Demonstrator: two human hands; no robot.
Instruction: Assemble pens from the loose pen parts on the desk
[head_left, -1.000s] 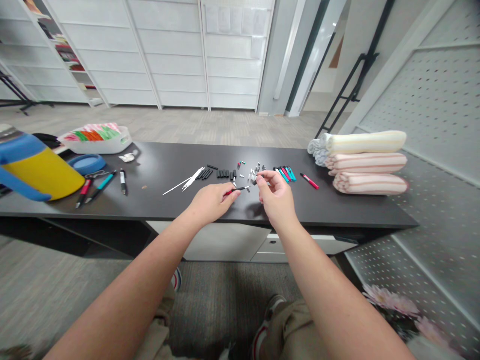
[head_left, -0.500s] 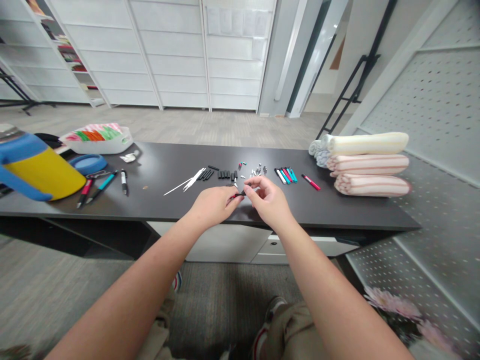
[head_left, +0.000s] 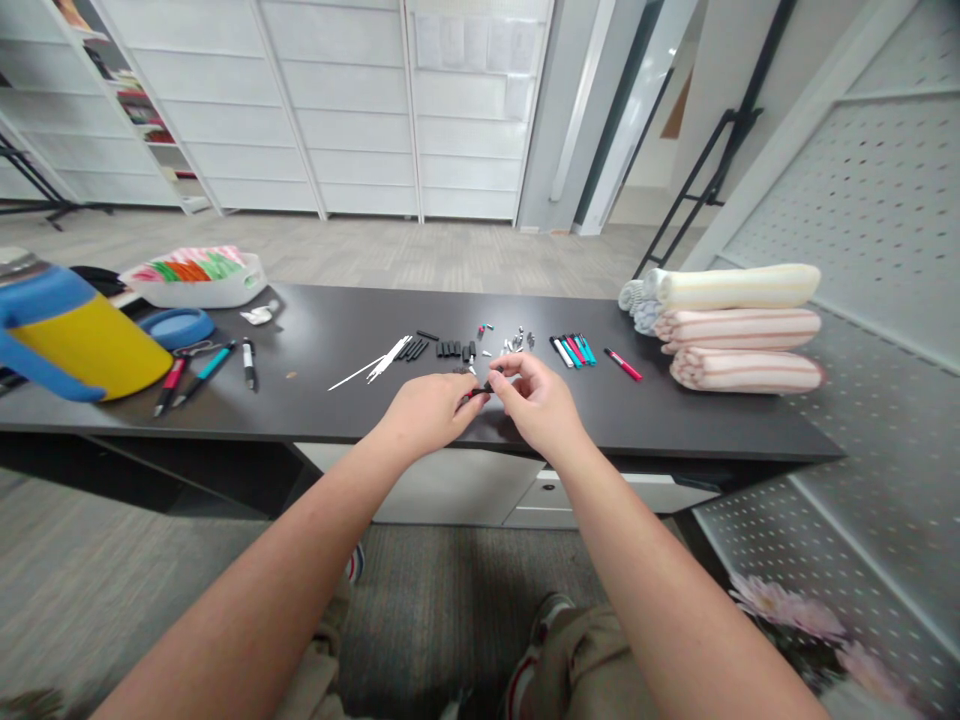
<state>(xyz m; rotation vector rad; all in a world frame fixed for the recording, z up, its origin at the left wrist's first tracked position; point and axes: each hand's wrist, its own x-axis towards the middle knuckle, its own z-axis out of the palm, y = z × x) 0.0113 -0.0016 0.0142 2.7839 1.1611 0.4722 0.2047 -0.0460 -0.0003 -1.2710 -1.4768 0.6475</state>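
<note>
Above the front part of the dark desk, my left hand closes around a red and black pen, mostly covered by the fingers. Thumb and fingers of my right hand pinch at the pen's black end. Just beyond the hands lie black rubber grips, black tubes and a fan of thin white refills. Small silver pen tips are scattered behind my right hand. Farther right are a row of white, red and teal barrels and one separate red barrel.
On the left of the desk are a blue and yellow jug, whole pens, a blue ring-shaped item and a clear tray of colourful packets. Rolled towels are stacked at the right end, beside a perforated panel.
The hands stay almost in place. A little more of the pen's black end shows between the fingers now. The loose parts on the desk have not moved.
</note>
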